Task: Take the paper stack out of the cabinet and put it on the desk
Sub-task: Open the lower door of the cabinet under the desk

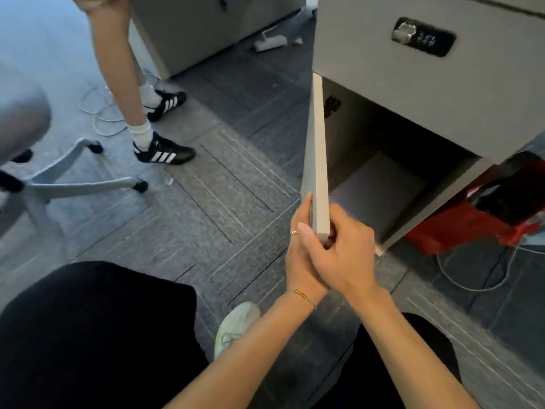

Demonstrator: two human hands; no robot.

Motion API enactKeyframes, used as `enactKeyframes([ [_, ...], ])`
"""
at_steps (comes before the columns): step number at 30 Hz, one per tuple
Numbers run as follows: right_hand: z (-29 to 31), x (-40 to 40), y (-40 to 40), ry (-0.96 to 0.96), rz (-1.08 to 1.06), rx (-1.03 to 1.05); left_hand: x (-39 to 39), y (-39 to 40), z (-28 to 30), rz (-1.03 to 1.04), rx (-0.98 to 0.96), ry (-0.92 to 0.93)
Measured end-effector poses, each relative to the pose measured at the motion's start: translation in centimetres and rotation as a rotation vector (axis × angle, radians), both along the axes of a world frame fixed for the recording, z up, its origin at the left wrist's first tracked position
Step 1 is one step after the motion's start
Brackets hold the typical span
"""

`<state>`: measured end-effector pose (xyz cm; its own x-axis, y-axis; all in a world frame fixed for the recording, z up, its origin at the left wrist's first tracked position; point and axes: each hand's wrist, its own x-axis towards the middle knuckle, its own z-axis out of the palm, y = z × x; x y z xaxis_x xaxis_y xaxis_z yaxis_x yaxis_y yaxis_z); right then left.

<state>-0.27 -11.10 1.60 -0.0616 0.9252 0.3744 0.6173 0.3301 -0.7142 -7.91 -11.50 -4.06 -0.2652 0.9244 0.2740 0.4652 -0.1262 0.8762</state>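
Note:
A grey cabinet (413, 90) stands at the upper right with its lower door (317, 154) swung open, edge-on to me. Both my hands hold the door's near corner: my left hand (299, 249), wearing a ring and bracelet, is on its outer face, and my right hand (342, 258) wraps the edge from the inside. Inside the dark compartment a pale flat rectangle (380, 187) lies on the bottom; I cannot tell whether it is the paper stack or the cabinet floor. No desk is in view.
Another person's legs in black striped sneakers (163, 153) stand at the upper left beside an office chair base (73, 178). A red bag (483, 214) and white cables (477, 278) lie right of the cabinet. My pale shoe (237, 323) rests on grey carpet.

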Motion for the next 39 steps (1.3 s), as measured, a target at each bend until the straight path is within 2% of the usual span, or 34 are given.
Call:
enactKeyframes([
  [1,-0.1,-0.6,0.2,-0.008,0.022,-0.024,-1.2,-0.1,0.4,0.089,-0.029,-0.235],
  [2,-0.2,-1.3,0.5,-0.017,0.043,-0.047,-2.2,-0.6,0.4,0.044,0.013,-0.318],
  [3,-0.3,-1.9,0.7,-0.021,0.067,-0.064,-2.7,-1.5,1.2,0.001,-0.017,-0.322],
  [4,-0.4,-2.6,0.9,-0.023,0.094,-0.076,-3.6,-1.1,2.1,0.054,-0.067,-0.279],
  [6,-0.3,-3.8,1.3,-0.021,0.148,-0.09,-4.3,-0.9,3.5,-0.022,-0.137,-0.287],
  [8,0.0,-5.1,1.8,-0.019,0.198,-0.098,-5.9,-0.6,4.4,0.078,-0.179,-0.28],
  [13,0.9,-8.8,4.0,-0.155,0.297,-0.033,-11.1,1.4,3.7,0.091,-0.226,-0.513],
  [17,1.3,-12.1,6.0,-0.265,0.325,0.08,-14.9,3.0,3.7,0.113,-0.278,-0.467],
  [20,1.3,-14.4,7.7,-0.301,0.314,0.11,-17.2,4.4,4.2,0.113,-0.206,-0.462],
  [23,1.2,-15.8,9.5,-0.321,0.329,0.109,-19.4,5.9,4.3,0.104,-0.253,-0.394],
  [26,0.8,-16.2,11.0,-0.274,0.386,0.072,-20.6,6.9,4.1,0.143,-0.317,-0.397],
  [33,-1.6,-15.8,11.5,-0.146,0.384,-0.04,-20.6,7.8,2.8,0.288,-0.307,-0.418],
  [35,-2.9,-14.9,11.0,-0.137,0.342,-0.066,-20.6,7.1,0.7,0.431,-0.37,-0.404],
  [37,-4.7,-13.8,10.4,-0.13,0.301,-0.117,-20.1,5.7,-2.0,0.604,-0.561,-0.402],
  [39,-6.4,-12.4,9.9,-0.154,0.264,-0.169,-18.9,4.2,-5.0,0.625,-0.743,-0.395],
])
